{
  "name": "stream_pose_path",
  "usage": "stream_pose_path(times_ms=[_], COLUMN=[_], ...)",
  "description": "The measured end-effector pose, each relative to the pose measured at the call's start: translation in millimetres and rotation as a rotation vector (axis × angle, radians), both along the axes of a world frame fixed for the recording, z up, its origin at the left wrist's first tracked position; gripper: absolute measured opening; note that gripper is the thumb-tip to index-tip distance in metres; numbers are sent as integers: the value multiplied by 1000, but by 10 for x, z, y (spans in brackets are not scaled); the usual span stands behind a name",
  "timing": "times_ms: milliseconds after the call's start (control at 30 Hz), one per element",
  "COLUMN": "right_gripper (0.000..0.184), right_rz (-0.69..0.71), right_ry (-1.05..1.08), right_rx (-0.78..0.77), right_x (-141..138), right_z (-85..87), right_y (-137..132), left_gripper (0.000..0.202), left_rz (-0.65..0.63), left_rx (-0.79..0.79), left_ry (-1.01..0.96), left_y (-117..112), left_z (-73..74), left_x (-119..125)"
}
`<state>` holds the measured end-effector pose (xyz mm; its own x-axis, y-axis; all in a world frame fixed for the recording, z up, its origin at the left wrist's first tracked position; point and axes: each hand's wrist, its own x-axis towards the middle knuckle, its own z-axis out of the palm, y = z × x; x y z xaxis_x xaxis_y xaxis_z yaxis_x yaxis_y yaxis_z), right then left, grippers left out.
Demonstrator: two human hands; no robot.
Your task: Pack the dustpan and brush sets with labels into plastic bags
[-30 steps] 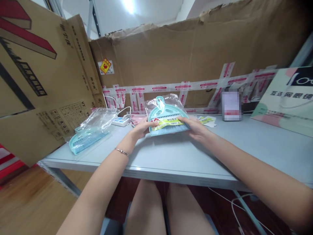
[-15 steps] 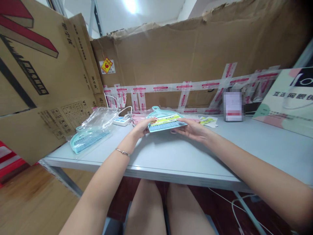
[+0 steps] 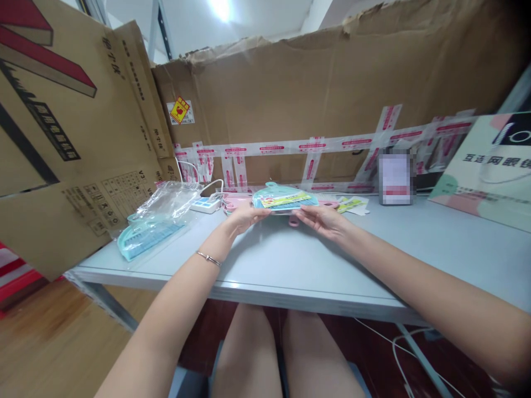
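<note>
My left hand (image 3: 245, 215) and my right hand (image 3: 320, 218) pinch the two sides of a small teal dustpan-and-brush set (image 3: 284, 198) with a yellow label, in a clear bag. It lies almost flat, just above the grey table (image 3: 290, 260) near its back. Pink dustpan sets (image 3: 232, 200) lie right behind it. A second teal set (image 3: 143, 239) in a clear bag rests at the table's left end, away from both hands.
Cardboard sheets (image 3: 323, 94) with pink-printed tape wall in the back and left of the table. A white power strip (image 3: 205, 205), loose yellow labels (image 3: 352, 204), a small blurred box (image 3: 396, 178) and a printed box (image 3: 485, 168) stand along the back.
The teal set was held tilted up toward me; both hands have laid it down flat and moved it slightly farther back over the table.
</note>
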<state>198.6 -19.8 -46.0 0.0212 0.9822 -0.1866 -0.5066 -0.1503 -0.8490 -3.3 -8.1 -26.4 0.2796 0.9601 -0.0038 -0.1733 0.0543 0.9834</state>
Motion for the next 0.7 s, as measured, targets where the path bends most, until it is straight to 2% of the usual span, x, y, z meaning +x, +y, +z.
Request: stream_pose_path(times_ms=[133,300,467,567,700], right_gripper=[12,10,16,20,23], right_rz=[-11,-18,-58,-90,-124], right_ry=[-17,-10,44,74,104], right_rx=[-16,-5,27,41,75], right_x=[-7,-30,-60,-49,-12], right_z=[-6,29,50,56,57], right_y=[-12,-38,-45,-34,-15], left_gripper=[3,10,11,20,67], left_rz=[73,103,-23,-91,-64], left_rx=[-56,-75,-61,-49,100], left_ry=[43,75,112,133,92], left_y=[74,110,49,14,-53], left_z=[-87,-122,-86,-49,22], left_x=[22,40,38,16,-6])
